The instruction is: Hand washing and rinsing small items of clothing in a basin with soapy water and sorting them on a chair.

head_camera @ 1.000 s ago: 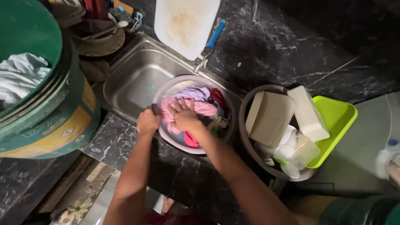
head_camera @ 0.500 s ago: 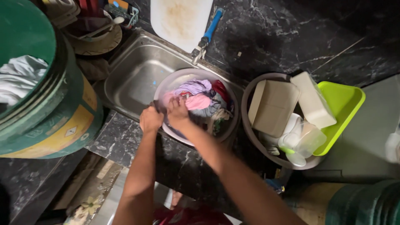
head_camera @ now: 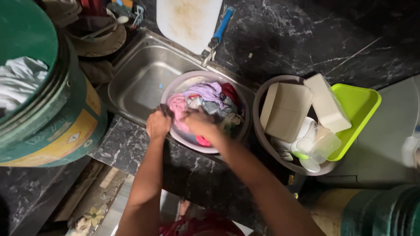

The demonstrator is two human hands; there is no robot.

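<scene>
Clothes (head_camera: 205, 98) under right hand (head_camera: 199, 122)

Dim light from above; the sink (head_camera: 144, 74) and board (head_camera: 188, 19) glare faintly, corners fall into shadow, and the right hand (head_camera: 199, 122) blurs slightly.

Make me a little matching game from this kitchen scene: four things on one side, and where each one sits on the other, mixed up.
Things:
1. pile of clothes
2. green drum
3. cutting board
4. lime green tray

Places:
A. at the far right, tucked behind the basin of containers
B. leaning at the back edge of the sink
C. in the round basin under the left hand and right hand
D. on the counter left of the sink, white cloth inside

Pairs: 1-C, 2-D, 3-B, 4-A
</scene>
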